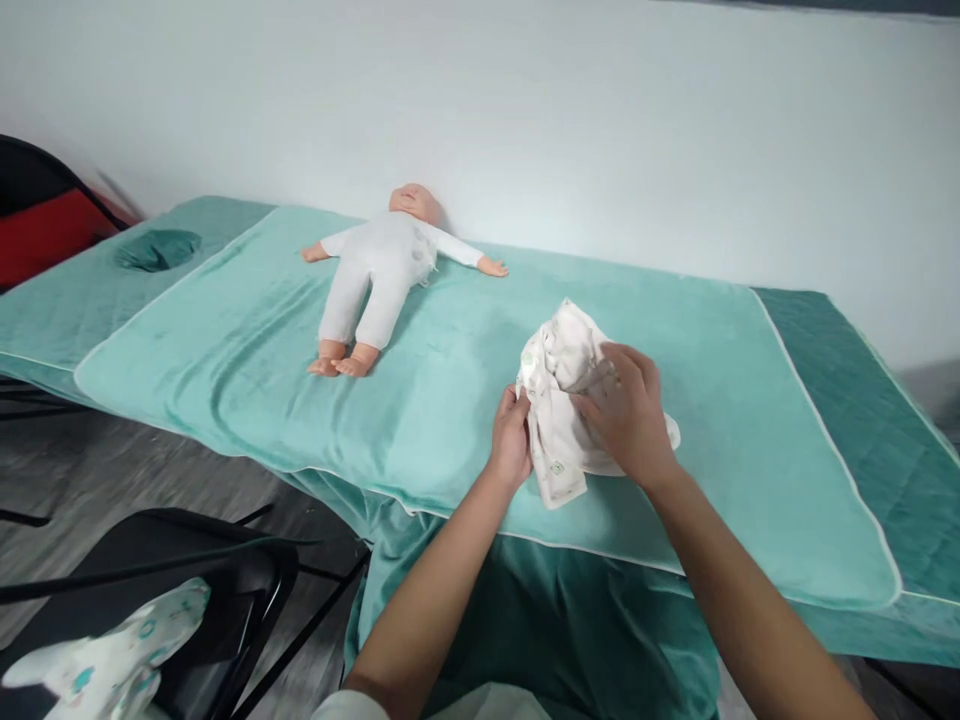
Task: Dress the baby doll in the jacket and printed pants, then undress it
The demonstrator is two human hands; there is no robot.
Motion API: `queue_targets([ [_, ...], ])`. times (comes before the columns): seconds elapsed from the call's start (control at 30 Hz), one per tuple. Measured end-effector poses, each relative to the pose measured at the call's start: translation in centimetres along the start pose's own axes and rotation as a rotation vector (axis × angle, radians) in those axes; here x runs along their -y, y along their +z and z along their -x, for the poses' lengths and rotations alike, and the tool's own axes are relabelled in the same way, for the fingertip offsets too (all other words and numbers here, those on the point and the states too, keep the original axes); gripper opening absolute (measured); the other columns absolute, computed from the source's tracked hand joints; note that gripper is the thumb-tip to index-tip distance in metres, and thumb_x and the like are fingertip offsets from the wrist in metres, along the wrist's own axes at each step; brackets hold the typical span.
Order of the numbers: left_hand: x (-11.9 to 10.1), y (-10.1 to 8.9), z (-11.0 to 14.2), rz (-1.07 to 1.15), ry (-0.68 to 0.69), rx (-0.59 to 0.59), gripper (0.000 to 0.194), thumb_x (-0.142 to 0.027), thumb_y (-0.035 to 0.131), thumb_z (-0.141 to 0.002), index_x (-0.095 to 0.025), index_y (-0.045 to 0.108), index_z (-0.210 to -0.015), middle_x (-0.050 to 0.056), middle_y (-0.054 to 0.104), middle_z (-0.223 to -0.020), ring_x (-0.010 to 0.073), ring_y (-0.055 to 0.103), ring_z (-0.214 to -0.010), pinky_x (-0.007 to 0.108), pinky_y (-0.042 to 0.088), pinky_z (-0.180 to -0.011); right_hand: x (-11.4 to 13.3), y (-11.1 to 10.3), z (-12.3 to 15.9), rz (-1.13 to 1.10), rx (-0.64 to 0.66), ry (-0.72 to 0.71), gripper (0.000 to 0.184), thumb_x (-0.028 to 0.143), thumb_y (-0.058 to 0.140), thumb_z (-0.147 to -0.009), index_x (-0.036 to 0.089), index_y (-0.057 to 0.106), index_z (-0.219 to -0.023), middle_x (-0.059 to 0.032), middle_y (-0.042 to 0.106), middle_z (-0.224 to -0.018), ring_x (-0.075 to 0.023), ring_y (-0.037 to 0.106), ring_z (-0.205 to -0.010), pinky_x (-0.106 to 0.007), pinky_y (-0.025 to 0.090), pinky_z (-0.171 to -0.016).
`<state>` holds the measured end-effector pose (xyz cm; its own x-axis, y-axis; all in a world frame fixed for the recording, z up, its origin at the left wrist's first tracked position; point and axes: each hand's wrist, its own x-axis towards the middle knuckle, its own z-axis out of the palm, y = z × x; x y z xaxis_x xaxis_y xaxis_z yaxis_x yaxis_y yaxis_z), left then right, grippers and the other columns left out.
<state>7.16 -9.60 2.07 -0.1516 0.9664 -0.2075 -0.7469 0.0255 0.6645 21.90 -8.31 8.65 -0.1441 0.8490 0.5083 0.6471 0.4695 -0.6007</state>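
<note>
**Gripping a printed baby garment (555,430) with both hands**

Pinching its left edge in the left fingers (505,405), with the thumb pressed on the cloth. Reaching over its other side with the right fingers (636,368), curled and touching; cannot tell whether pinching a fold. Held crumpled between the 2 sets of fingers, over a mint blanket (712,340) spread across a green massage bed (892,420). Lying face up beyond and left of the left fingers: a baby doll (382,258) in white, with both arms out and bare feet nearest the fingers. Visible nearer and left of the left fingers: a black chair (172,540), carrying a patterned cloth (139,645).
</note>
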Motion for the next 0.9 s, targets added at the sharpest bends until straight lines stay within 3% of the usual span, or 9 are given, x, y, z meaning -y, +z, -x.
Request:
queue_targets([
  [0.07,-0.1,0.1,0.0,0.017,-0.002,0.019,0.021,-0.034,0.07,-0.081,-0.021,0.063,-0.096,-0.001,0.07,-0.091,0.0166,0.067,-0.088,0.029,0.049,-0.086,-0.8,0.8,-1.4,0.038,-0.008,0.019,0.078,0.04,0.077,-0.079,0.024,0.043,-0.147,-0.0154,0.041,-0.154,-0.0344,0.034,-0.146,-0.056,0.031,-0.119],
  [0.13,-0.2,0.2,0.0,0.031,-0.018,0.039,0.022,-0.034,0.07,-0.081,-0.02,0.065,-0.098,0.0,0.072,-0.095,0.0194,0.069,-0.095,0.031,0.05,-0.09,-1.2,1.3,-3.0,-0.06,0.1,0.105,0.084,0.045,0.079,-0.075,0.023,0.042,-0.147,-0.0145,0.044,-0.152,-0.0343,0.04,-0.141,-0.054,0.035,-0.116],
  [0.27,-0.6,0.5,0.2,0.063,-0.028,0.043,0.022,-0.031,0.069,-0.081,-0.019,0.068,-0.099,0.002,0.075,-0.095,0.0231,0.071,-0.102,0.034,0.051,-0.094,-1.4,2.1,-5.0,-0.213,0.301,0.344,0.062,0.053,0.077,-0.073,0.021,0.056,-0.122,-0.0093,0.066,-0.12,-0.0282,0.062,-0.107,-0.044,0.051,-0.092],
  [0.37,-0.8,0.6,0.1,0.071,-0.03,0.044,0.021,-0.031,0.069,-0.08,-0.019,0.07,-0.097,0.002,0.076,-0.096,0.0241,0.071,-0.104,0.034,0.052,-0.095,-1.5,2.4,-4.9,-0.131,0.237,0.385,0.041,0.05,0.075,-0.071,0.022,0.057,-0.094,-0.0023,0.066,-0.09,-0.0231,0.06,-0.084,-0.04,0.05,-0.08],
  [0.47,-0.9,0.5,0.1,0.084,-0.05,0.024,0.021,-0.033,0.069,-0.08,-0.02,0.07,-0.096,0.002,0.076,-0.096,0.0239,0.071,-0.105,0.035,0.051,-0.096,-1.8,1.2,-4.4,-0.208,0.023,0.392,0.033,0.043,0.072,-0.07,0.021,0.059,-0.09,-0.002,0.067,-0.087,-0.0225,0.06,-0.084,-0.038,0.05,-0.079],
  [0.67,-0.8,0.6,0.1,0.12,-0.086,-0.002,0.021,-0.035,0.074,-0.078,-0.02,0.069,-0.092,-0.002,0.074,-0.086,0.0184,0.071,-0.094,0.031,0.052,-0.096,-3.4,-8.0,-3.9,-0.677,-0.349,0.525,0.03,0.039,0.06,-0.077,0.019,0.065,-0.1,-0.0122,0.069,-0.114,-0.0289,0.068,-0.101,-0.042,0.054,-0.08],
  [0.77,-0.8,0.6,0.0,0.133,-0.113,0.007,0.029,-0.041,0.072,-0.081,-0.021,0.07,-0.101,0.001,0.076,-0.097,0.0211,0.072,-0.101,0.035,0.052,-0.099,-5.2,-14.4,-3.1,-0.6,-0.474,0.416,0.032,0.035,0.054,-0.078,0.018,0.071,-0.099,-0.0176,0.068,-0.122,-0.0345,0.066,-0.114,-0.047,0.054,-0.083],
  [0.83,-0.9,0.6,-0.1,0.136,-0.169,0.027,0.04,-0.05,0.067,-0.085,-0.02,0.07,-0.111,0.005,0.077,-0.108,0.0252,0.07,-0.11,0.039,0.052,-0.102,-6.8,-18.0,-2.1,-0.511,-0.659,0.275,0.024,0.028,0.063,-0.073,0.02,0.075,-0.094,-0.0161,0.071,-0.12,-0.0351,0.067,-0.114,-0.048,0.052,-0.082],
  [0.9,-0.9,0.7,0.0,0.136,-0.207,0.051,0.049,-0.057,0.06,-0.089,-0.02,0.069,-0.119,0.008,0.075,-0.117,0.028,0.067,-0.119,0.042,0.052,-0.105,-8.6,-20.4,-0.6,-0.367,-0.736,0.218,0.037,0.022,0.074,-0.067,0.025,0.075,-0.104,-0.0152,0.071,-0.122,-0.0354,0.07,-0.107,-0.048,0.051,-0.073],
])
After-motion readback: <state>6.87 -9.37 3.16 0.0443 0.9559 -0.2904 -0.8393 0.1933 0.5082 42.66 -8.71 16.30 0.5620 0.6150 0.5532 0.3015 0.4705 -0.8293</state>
